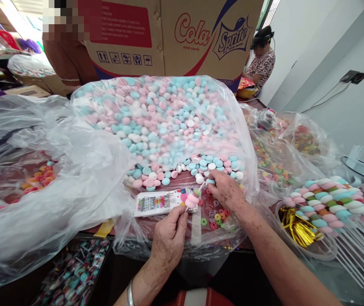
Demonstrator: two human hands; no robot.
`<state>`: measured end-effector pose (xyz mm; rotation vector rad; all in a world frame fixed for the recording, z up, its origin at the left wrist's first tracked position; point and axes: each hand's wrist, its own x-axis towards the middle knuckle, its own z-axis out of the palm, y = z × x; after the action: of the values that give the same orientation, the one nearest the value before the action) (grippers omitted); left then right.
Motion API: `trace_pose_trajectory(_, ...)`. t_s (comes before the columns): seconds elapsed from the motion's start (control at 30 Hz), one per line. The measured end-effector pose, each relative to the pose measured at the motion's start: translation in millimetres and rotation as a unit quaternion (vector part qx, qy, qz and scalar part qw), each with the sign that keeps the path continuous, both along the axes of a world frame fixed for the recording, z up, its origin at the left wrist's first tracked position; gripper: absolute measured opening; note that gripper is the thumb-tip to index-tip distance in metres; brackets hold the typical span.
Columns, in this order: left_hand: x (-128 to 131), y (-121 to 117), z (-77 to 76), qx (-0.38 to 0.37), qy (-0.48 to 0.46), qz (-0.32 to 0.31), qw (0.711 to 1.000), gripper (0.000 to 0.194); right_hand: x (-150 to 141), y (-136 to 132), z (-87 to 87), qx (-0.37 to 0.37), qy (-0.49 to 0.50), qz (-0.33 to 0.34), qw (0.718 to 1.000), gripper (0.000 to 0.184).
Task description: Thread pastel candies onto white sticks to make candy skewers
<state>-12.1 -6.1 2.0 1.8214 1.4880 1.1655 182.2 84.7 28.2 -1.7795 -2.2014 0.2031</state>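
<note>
My left hand is closed on a candy skewer, a thin stick carrying pink marshmallow pieces with a green bit near the top. The skewer is held just over a white printed packet lying on the table. My right hand reaches to the front edge of a heap of pink, blue and white round marshmallows. Its fingertips are pinched at a blue marshmallow; the grip is partly hidden. Below that hand lie several ring gummies in mixed colours.
Clear plastic sheeting covers much of the heap. A Cola/Sprite carton stands behind. At right, twisted marshmallow sticks lie beside a tub with gold ties. Wrapped candies fill a box at lower left. Two people sit or stand beyond.
</note>
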Motion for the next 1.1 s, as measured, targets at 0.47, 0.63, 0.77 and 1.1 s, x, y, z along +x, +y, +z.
trace_pose_trajectory(0.47, 0.7, 0.1, -0.3, 0.001, 0.01, -0.001, 1.0, 0.021, 3.8, -4.2, -8.2, 0.112, -0.039, 0.06, 0.991, 0.015)
trace_pose_trajectory(0.63, 0.8, 0.1, -0.9, 0.009, 0.008, -0.001, 1.0, 0.021, 8.5, -2.0, -3.3, 0.123, 0.012, 0.055, 0.991, 0.012)
trace_pose_trajectory(0.77, 1.1, -0.4, -0.5, 0.003, 0.009, 0.001, 1.0, 0.022, 5.2, -6.0, -4.1, 0.073, -0.055, 0.077, 0.993, 0.012)
trace_pose_trajectory(1.1, 1.3, 0.2, -0.5, 0.0, 0.017, 0.003, 1.0, 0.022, -0.3, -1.8, 4.9, -0.019, -0.105, 0.1, 0.989, 0.02)
